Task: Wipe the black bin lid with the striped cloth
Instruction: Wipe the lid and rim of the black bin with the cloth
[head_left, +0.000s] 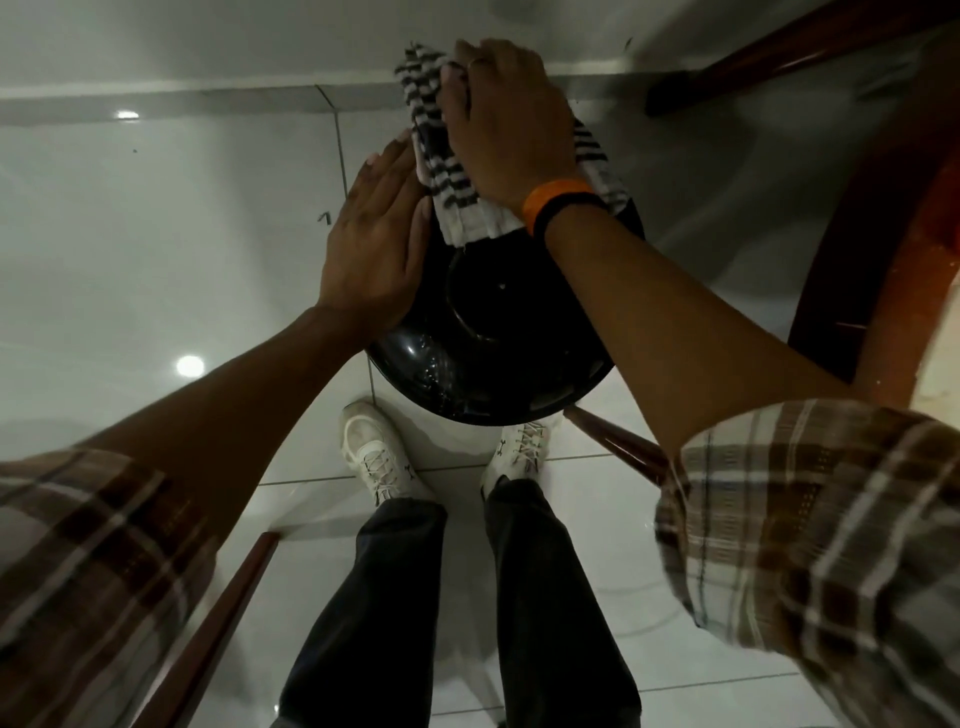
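Black glossy round plastic bin lid (470, 358) sits centre frame above the white tiled floor (156, 234), over the person's white sneakers (376, 457). Left hand (376, 244) lies flat, fingers straight, palm pressed on the lid's left edge, gripping nothing. Black-and-white striped cloth (447, 150) is bunched on the lid's far side. Right hand (511, 124) presses down on it, fingers curled into the cloth. Dark wooden furniture (883, 218) stands right.

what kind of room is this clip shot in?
Likely an indoor domestic room, perhaps a dining or kitchen area. Cues: glossy white floor tiles, dark wooden furniture legs close by, and a round black bin lid being wiped with a striped cloth. Hard to say more.
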